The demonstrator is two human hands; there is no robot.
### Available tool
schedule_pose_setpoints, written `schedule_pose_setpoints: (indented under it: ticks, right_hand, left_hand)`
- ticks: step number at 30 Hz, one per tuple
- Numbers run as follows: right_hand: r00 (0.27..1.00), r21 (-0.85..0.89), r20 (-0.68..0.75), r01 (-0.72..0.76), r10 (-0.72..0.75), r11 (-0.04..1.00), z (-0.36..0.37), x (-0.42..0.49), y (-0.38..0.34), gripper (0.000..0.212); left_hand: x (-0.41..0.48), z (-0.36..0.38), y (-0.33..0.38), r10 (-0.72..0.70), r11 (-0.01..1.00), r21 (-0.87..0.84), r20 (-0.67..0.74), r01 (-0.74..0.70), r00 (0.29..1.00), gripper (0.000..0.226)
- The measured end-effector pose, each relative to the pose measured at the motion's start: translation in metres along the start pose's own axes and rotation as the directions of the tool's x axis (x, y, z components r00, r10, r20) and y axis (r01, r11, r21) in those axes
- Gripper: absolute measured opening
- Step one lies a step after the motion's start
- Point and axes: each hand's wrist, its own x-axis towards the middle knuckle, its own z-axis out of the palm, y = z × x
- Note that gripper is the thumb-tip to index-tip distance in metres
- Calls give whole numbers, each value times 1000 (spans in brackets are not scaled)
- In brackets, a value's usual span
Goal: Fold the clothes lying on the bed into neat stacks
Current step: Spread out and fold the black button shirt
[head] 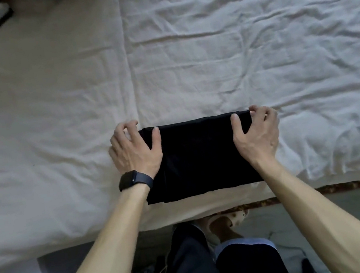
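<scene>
- The soft black folded garment [199, 157] is held only at its two far corners, so if it is lifted from here the unsupported near layers could sag and fall open, undoing the fold.
- Uneven pull from the two sides could skew the rectangle, and the crumpled white bed sheet [230, 44] beneath could drag at the bottom layer.
- The garment lies close to the near edge of the bed, so a careless tug toward the person could slide it off.
- The left hand [133, 149], with a black wristwatch [134, 179] above it, grasps the garment's left side, thumb on top and fingers curled at the far-left corner.
- The right hand [256, 130] mirrors it at the far-right corner. The fingers probably hook under the fabric, though that is hidden.
- The garment lies flat between the two hands.
</scene>
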Motion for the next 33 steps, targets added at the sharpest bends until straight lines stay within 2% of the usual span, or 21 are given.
schedule_pose_setpoints:
  ticks: [1,2,4,6,7,9,11,13,15,17,19,22,23,25,27,29,31,33]
  right_hand:
    - [992,-35,-51,111,-113,993,0,-9,-1,53]
    - [969,-85,-82,224,-231,971,4,-18,-1,52]
    - [893,-186,-77,425,-444,886,19,-31,1,54]
    - [844,-261,16,521,-536,813,35,-35,5,56]
    - [847,-287,75,524,-527,802,40,-32,10,58]
    - [860,-315,157,510,-486,800,47,-21,25,61]
    - [840,-342,225,542,-493,768,50,-13,38,64]
    - [840,-356,269,542,-472,761,52,-8,41,67]
    - [893,-355,273,440,-358,825,48,-7,40,74]
    - [927,-360,288,338,-241,870,42,-9,42,77]
    - [940,-340,287,278,-182,899,29,-13,43,76]
    - [972,-192,223,125,-81,973,4,-22,36,72]
    - [977,-103,210,62,-39,993,-2,-22,34,69]
    - [969,107,243,-80,51,991,-14,-21,29,63]
    - [927,255,351,-233,134,939,-22,-13,25,57]
    - [875,257,450,-319,179,912,-22,-2,23,49]
    - [852,250,483,-355,202,901,-16,8,25,41]
    - [836,324,499,-424,229,846,-10,14,28,33]
  left_hand:
    - [-10,2,6,122,992,26,-63,-121,991,55]
    - [-21,6,15,259,966,45,-59,-256,964,59]
    - [-41,21,32,489,865,80,81,-495,868,67]
    - [-51,39,41,574,787,119,220,-606,789,71]
    - [-48,46,38,559,786,136,258,-603,788,71]
    - [-37,56,24,491,820,156,301,-551,817,69]
    - [-26,57,5,412,859,176,320,-481,853,68]
    - [-19,54,-8,278,916,203,301,-346,912,67]
    - [-18,49,-17,139,959,202,276,-199,951,65]
    - [-18,42,-22,104,968,193,281,-163,954,64]
    - [-23,32,-19,85,982,140,284,-129,955,66]
    - [-40,10,-4,-111,985,-113,155,129,982,77]
    - [-44,2,0,-197,949,-218,149,227,969,77]
    - [-47,-8,3,-333,833,-384,225,397,916,70]
    - [-42,-14,5,-391,745,-423,350,516,851,59]
    - [-33,-16,7,-395,732,-380,440,565,807,48]
    - [-22,-14,4,-398,711,-367,494,600,773,34]
    - [-12,-11,-3,-380,671,-389,551,632,743,25]
